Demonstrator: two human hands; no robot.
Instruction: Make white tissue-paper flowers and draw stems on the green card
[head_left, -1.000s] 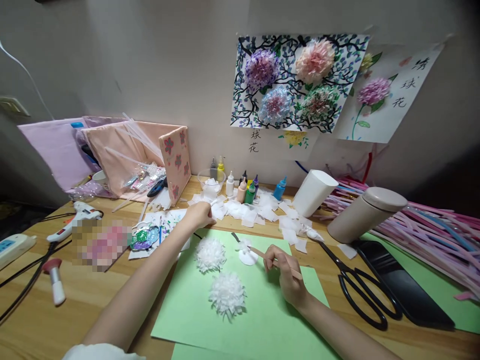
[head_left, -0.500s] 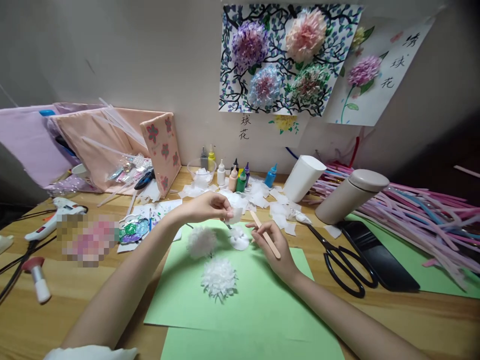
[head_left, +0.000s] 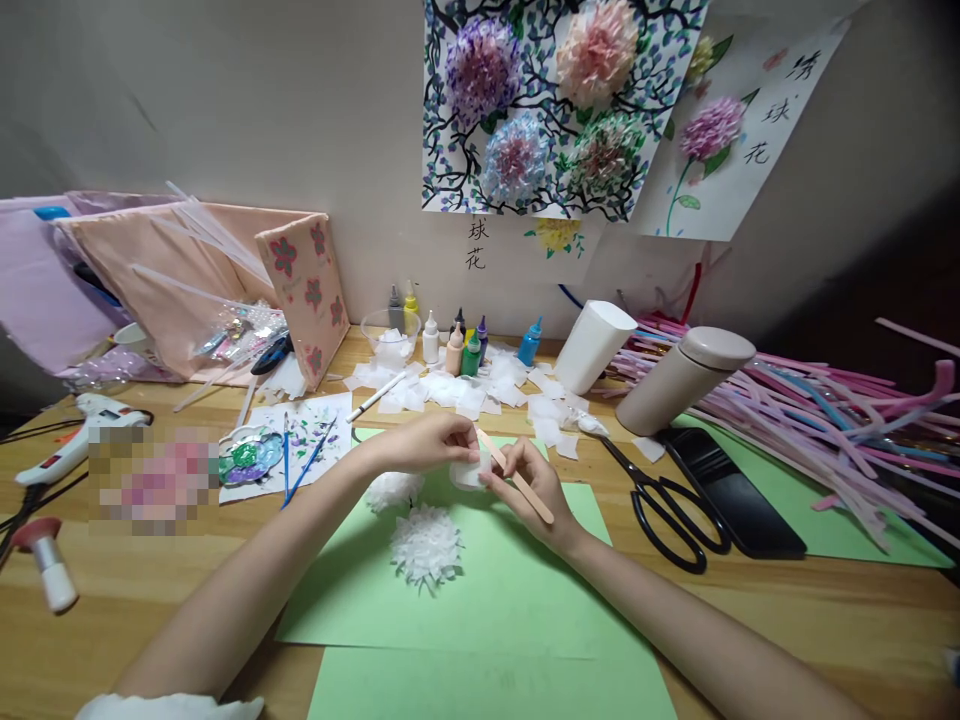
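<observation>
My left hand (head_left: 439, 440) pinches a small piece of thin white paper (head_left: 471, 468) between thumb and fingertips. Close beside it, my right hand (head_left: 534, 490) grips a flat wooden craft stick (head_left: 536, 507), its upper end against the paper; the right fingertips are at the paper's edge too. The small white round seen earlier beneath the hands cannot be told apart from this paper. Nearer me on the green sheet (head_left: 465, 610) lies a fluffy white paper flower (head_left: 427, 547). A second white flower (head_left: 395, 490) sits behind it, partly covered by my left forearm.
White paper squares (head_left: 469, 398) are scattered below several paint bottles (head_left: 471, 353). Black-handled scissors (head_left: 667, 510), a phone (head_left: 731, 490) and a tumbler (head_left: 682, 380) stand or lie right. A glue gun (head_left: 82, 435), paint palette (head_left: 251, 455) and brushes (head_left: 309, 460) are left.
My left hand has come down and right with the paper, meeting the craft stick's tip. The right fingers have closed in on the paper. The camera view has shifted slightly.
</observation>
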